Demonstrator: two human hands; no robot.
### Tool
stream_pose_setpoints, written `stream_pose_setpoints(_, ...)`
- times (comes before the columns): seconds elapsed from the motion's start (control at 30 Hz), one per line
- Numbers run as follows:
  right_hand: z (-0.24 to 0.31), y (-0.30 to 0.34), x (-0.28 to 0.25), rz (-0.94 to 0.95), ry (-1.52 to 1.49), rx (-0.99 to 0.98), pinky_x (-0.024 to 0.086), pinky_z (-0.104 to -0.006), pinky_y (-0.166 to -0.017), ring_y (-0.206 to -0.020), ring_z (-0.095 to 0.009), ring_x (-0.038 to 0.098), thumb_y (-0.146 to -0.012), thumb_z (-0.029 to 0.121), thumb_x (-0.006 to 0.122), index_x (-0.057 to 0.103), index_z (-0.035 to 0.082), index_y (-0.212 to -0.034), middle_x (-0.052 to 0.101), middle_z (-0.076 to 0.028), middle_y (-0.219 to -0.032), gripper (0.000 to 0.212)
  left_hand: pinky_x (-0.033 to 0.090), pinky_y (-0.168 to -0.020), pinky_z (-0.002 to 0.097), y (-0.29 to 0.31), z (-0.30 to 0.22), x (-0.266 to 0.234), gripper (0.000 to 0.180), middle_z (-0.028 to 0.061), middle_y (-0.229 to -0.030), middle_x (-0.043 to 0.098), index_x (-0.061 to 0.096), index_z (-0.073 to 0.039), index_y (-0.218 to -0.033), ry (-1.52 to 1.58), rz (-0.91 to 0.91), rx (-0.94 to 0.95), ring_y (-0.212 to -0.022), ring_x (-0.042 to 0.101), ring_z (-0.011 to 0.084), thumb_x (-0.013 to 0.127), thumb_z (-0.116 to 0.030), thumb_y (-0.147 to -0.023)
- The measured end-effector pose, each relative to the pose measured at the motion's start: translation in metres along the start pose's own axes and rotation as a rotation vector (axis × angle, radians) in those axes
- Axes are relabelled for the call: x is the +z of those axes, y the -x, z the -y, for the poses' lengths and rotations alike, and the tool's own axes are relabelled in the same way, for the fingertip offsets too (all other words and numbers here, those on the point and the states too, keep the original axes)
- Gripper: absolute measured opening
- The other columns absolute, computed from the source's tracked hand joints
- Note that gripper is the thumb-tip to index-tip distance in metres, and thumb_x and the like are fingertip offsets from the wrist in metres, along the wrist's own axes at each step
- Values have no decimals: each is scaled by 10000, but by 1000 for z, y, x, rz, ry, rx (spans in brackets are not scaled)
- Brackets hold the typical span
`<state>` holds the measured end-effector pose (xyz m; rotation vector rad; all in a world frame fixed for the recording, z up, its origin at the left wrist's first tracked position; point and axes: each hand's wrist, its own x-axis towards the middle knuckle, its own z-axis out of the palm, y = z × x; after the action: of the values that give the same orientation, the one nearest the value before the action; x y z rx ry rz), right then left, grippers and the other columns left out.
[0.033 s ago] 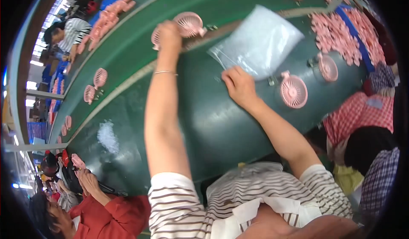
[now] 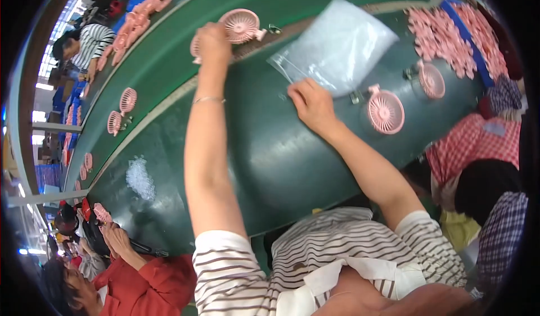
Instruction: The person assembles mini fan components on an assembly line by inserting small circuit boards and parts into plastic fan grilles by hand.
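My left hand reaches to the far green belt, its fingers curled at a round pink fan grille that it partly covers. Touching that hand's right side is a larger pink fan housing, with a small green-and-metal part next to it. My right hand rests curled on the near dark green surface, thumb and forefinger close together; what they pinch, if anything, is too small to make out. A tiny clear piece lies by its fingertips. Just beyond that hand lies a clear plastic bag with pale contents.
Two more pink fan housings lie to the right with small metal parts. Pink pieces are heaped at the far right beside a blue divider. Small clear bits form a pile at left. Co-workers sit on both sides.
The whole view has shifted slightly, so everything appears a little up and to the left. Both hands keep nearly the same places relative to the grille and the bag.
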<state>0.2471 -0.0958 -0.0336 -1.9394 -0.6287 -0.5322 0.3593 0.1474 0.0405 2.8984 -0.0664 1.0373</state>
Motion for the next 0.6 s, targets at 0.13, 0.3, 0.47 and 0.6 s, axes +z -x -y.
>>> stream_pose_setpoints(0.13,-1,0,5,2,-44,69,490,-393,-638,-717,-323,606,-780,73,649,619,41,-836,607,-122,-801,71,455,-681,447,84,-21,-64,105,153,-769,602,643,-55,-694,-41,-68,74,-786,578,340,546,-22,-714)
stream_pose_setpoints(0.3,-9,9,-7,46,-163,238,501,-313,-596,-663,-203,632,-785,28,640,659,7,-867,657,-117,-775,87,433,-769,437,186,-61,-94,105,185,-846,584,608,17,-770,83,149,-100,-867,521,359,513,33,-726)
stream_pose_setpoints(0.47,5,7,-16,166,-349,465,509,-233,-530,-616,-106,614,-825,21,614,648,-28,-923,653,-77,-760,115,344,-947,454,218,-86,-134,282,134,-1108,608,678,-58,-924,-5,10,-140,-1107,497,321,515,67,-730)
stream_pose_setpoints(0.6,11,6,-22,194,-480,566,505,-230,-508,-623,-111,609,-826,26,619,629,-36,-932,635,-69,-765,123,298,-1011,476,229,-107,-151,384,109,-1200,569,652,-91,-1034,144,29,-215,-1208,433,346,490,88,-735)
